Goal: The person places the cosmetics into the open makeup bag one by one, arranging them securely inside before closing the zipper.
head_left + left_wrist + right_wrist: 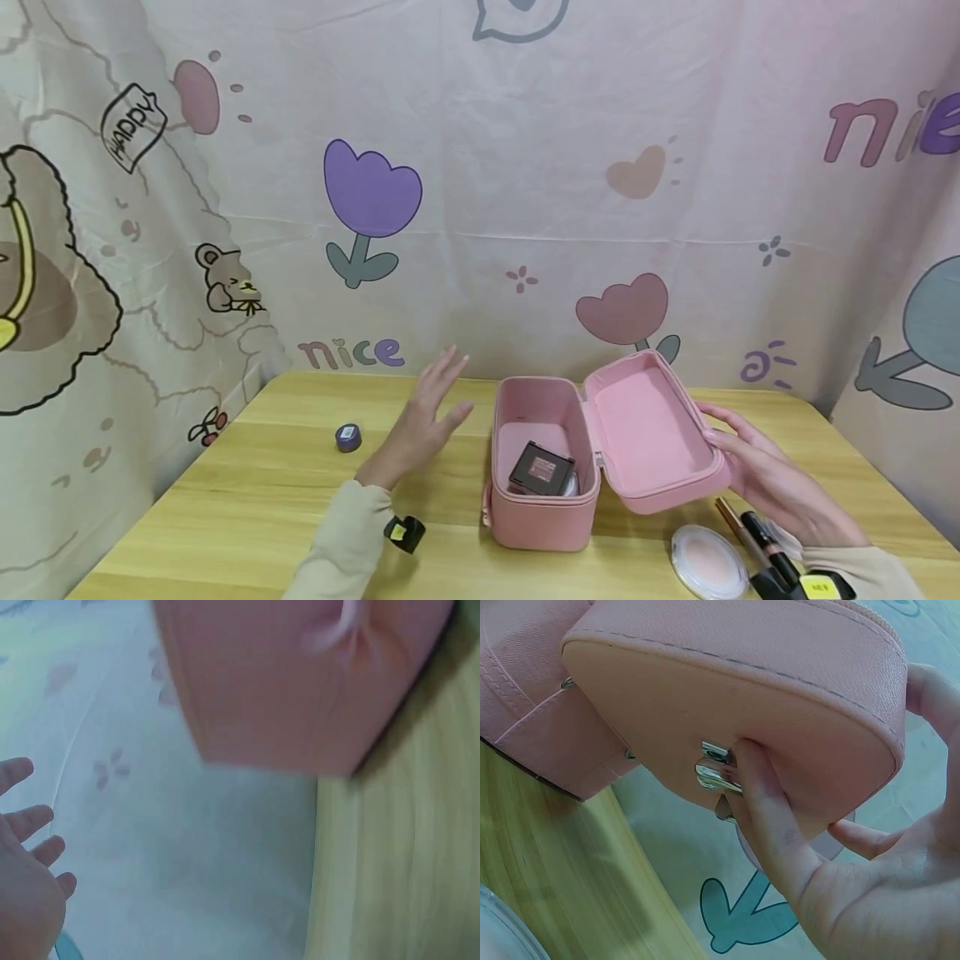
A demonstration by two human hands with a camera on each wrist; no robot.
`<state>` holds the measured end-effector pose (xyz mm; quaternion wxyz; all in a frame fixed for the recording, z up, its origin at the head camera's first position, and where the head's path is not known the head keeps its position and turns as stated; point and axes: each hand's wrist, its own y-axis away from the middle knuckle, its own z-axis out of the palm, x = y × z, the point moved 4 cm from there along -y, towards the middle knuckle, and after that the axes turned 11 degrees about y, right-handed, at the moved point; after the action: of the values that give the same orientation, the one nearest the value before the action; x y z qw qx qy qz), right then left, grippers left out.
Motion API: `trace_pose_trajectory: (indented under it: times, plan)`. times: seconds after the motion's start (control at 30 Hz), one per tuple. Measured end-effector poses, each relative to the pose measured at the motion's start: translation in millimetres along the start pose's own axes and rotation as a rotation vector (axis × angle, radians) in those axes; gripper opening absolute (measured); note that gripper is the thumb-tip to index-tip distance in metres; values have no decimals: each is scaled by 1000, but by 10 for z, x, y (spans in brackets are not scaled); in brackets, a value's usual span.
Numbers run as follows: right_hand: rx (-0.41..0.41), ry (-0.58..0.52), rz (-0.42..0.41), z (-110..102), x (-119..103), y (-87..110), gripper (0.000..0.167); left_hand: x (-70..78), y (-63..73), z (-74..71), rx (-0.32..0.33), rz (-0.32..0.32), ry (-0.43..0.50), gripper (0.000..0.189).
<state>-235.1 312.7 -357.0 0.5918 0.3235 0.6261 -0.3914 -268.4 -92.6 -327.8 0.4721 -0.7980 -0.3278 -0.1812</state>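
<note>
A pink cosmetic case [543,527] stands on the table with its lid [648,429] swung out to the right. My right hand [783,487] holds the lid's outer edge. In the right wrist view, one finger of the right hand [877,877] lies against the lid's outer face beside a silver clasp [718,776]. Inside the case lies a dark square makeup compact [542,470], with a pale item partly hidden under it. To the left of the case, my left hand [420,429] hovers with fingers spread, holding nothing.
A small purple round pot [348,437] sits on the left of the wooden table [247,517]. Near the front right lie a round clear-lidded powder compact [708,562], a gold tube [738,527] and a black tube [768,546]. A printed curtain [480,167] hangs behind.
</note>
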Motion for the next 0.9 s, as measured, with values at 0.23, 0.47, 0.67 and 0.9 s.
trace_pose_trajectory:
  times: [0.23,0.47,0.67,0.9]
  plan:
    - [-24,-26,-33,-6,-8,17,42,-259,66,-346,73,-68,-69,64]
    - [-60,-49,-48,25,1,-9,43,-471,180,-616,120,-235,-40,63]
    - [-34,-32,-37,28,21,-10,42,-603,253,-778,118,-321,3,64]
    - [-38,-49,-41,20,3,-3,42,-670,329,-905,140,-333,163,55]
